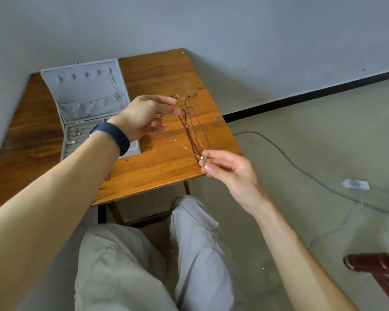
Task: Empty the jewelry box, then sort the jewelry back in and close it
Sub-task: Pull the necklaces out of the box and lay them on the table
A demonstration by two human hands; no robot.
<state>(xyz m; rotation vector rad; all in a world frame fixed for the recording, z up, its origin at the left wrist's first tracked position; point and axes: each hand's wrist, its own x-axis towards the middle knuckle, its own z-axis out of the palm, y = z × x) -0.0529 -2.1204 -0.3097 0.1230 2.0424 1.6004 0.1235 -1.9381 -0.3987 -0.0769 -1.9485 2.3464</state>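
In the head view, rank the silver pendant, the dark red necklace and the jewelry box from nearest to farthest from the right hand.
1. Silver pendant, pinched in the right hand's fingertips.
2. Dark red necklace, on the table just left of that hand.
3. Jewelry box, open, at the table's far left.

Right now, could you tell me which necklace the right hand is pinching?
The thin silver chain, pinched at its pendant by the right hand; the dark red beaded strand and grey cord lie on the table.

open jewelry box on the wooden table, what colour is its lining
Light grey fabric lining, best seen in the head view.
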